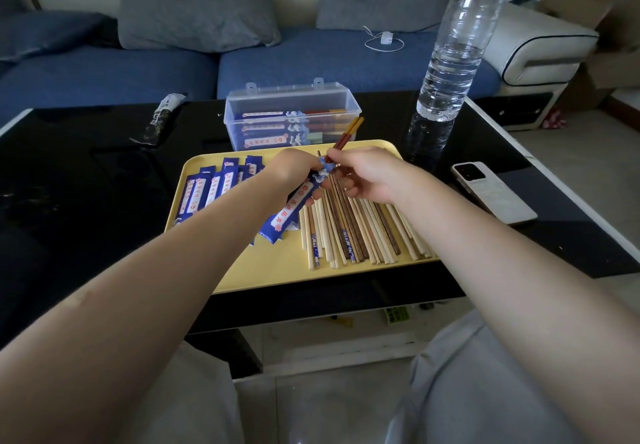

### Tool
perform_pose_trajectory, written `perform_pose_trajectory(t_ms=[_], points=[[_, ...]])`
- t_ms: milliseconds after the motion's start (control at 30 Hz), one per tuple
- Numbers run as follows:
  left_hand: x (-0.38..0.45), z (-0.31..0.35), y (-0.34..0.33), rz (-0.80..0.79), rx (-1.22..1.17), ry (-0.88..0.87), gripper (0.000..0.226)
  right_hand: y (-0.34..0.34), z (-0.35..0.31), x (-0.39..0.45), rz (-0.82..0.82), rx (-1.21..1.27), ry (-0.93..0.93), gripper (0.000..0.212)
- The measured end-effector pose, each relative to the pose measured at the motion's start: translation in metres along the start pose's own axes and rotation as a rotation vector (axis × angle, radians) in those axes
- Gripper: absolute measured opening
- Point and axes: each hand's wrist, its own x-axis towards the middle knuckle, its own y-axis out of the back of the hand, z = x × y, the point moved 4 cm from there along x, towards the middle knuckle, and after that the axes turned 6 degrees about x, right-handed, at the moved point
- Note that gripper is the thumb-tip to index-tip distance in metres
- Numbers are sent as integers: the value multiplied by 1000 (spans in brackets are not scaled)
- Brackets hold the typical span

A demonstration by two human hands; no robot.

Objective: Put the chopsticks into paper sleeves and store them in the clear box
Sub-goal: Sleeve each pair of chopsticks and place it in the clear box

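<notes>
On the near half of the yellow tray (277,270), a row of loose chopsticks (360,232) is laid side by side, pale bamboo mixed with dark wood, and a fan of empty blue paper sleeves (211,187) is spread at the tray's left. Above the tray, a blue paper sleeve (294,206) is gripped near its open top end by the left hand (294,166), fingers curled round it, the sleeve slanting down toward the viewer. A dark red pair of chopsticks (346,135) with orange tops is pinched by the right hand (367,177) between thumb and fingertips, its lower tips set at the sleeve's mouth; how far they are inside cannot be told. Just behind the tray, the clear box (291,118) stands open, with sleeved chopsticks stacked inside. To the right, a white phone (491,191) and a water bottle (453,49) are placed on the black table (86,184). Beyond it a blue sofa (311,59) is seen.
</notes>
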Motion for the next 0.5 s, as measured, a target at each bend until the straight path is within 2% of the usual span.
perform_pose_trajectory(t_ms=[133, 200, 333, 500], points=[[-1, 0, 3, 5, -20, 21, 20, -6, 1, -2, -21, -17, -36, 30], [-1, 2, 3, 2, -5, 11, 18, -3, -5, -5, 58, 2, 15, 30], [-1, 2, -2, -31, 46, 24, 17, 14, -14, -4, 351, 8, 190, 36], [-2, 1, -3, -58, 10, 44, 15, 14, -16, -7, 363, 13, 287, 36]])
